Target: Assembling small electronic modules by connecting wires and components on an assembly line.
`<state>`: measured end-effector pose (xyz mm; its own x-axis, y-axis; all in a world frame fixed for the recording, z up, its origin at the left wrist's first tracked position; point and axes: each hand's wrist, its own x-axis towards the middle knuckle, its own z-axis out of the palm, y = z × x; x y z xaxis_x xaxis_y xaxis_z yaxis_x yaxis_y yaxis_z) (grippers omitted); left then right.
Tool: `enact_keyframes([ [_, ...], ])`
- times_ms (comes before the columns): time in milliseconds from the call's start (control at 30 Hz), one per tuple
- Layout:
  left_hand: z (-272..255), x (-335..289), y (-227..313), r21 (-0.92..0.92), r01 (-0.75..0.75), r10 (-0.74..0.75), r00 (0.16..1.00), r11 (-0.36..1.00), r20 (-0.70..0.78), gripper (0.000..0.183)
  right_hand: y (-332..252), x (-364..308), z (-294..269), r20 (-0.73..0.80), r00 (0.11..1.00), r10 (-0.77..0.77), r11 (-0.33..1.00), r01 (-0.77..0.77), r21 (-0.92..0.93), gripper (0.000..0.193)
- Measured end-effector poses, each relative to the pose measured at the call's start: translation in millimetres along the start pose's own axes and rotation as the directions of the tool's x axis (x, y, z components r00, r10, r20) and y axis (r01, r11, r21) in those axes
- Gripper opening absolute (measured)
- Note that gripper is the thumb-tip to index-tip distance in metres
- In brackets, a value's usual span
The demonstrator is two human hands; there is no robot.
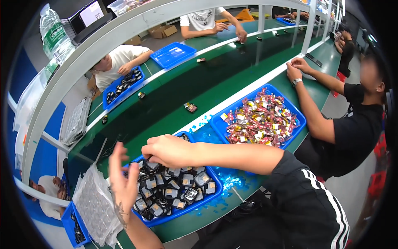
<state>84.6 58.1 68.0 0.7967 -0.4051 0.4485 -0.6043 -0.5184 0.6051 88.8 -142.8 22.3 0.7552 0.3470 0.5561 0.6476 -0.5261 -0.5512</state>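
Observation:
My left hand (123, 180) is raised at the left end of a blue tray (215, 198), its fingers spread and slightly smeared by motion. Nothing shows in it. Over the far edge of the same tray is my right hand (169, 152), palm down with fingers bent and pressed together; whatever it may pinch is hidden. The tray is heaped with small black-cased parts (171, 193) with grey, squarish faces, some bearing tan patches. My right forearm crosses above the tray's far right corner.
A second blue tray (212, 121) holds many small red, yellow and white parts (263, 120). White plastic blister trays (94, 207) lie at the left. Loose parts (190, 107) rest on the dark green conveyor belt (166, 108). A co-worker (344, 112) sits close on my right; others sit opposite.

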Motion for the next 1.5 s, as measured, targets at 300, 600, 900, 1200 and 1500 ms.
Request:
enact_keyframes([
  [300, 41.3, -33.1, 26.6, -0.674, 0.505, -0.145, 0.844, 0.540, 0.516, 0.020, 8.9, -116.5, -148.6, -0.320, 0.839, 0.440, 0.860, -0.497, -0.118, 0.028],
  [600, 63.3, -7.6, 32.6, -0.868, 0.447, -0.145, 0.894, 0.215, 0.424, 0.024, 102.7, -209.6, -226.4, -0.273, 0.683, 0.678, 0.575, -0.724, -0.381, 0.019],
  [900, 123.4, -64.6, 79.5, -0.837, 0.460, 0.090, 0.859, 0.297, 0.504, 0.031, 137.4, -261.1, -267.8, -0.245, 0.791, 0.560, 0.735, -0.611, -0.293, 0.028],
  [1200, 105.5, -74.5, 44.7, -0.793, 0.496, -0.112, 0.864, 0.353, 0.491, 0.026, 90.4, -204.3, -222.7, -0.414, 0.705, 0.576, 0.673, -0.696, -0.249, 0.018],
  [1500, 98.5, -69.8, 41.3, -0.669, 0.427, -0.134, 0.886, 0.608, 0.444, 0.022, 56.0, -198.2, -230.5, -0.570, 0.640, 0.516, 0.736, -0.672, -0.088, 0.013],
])
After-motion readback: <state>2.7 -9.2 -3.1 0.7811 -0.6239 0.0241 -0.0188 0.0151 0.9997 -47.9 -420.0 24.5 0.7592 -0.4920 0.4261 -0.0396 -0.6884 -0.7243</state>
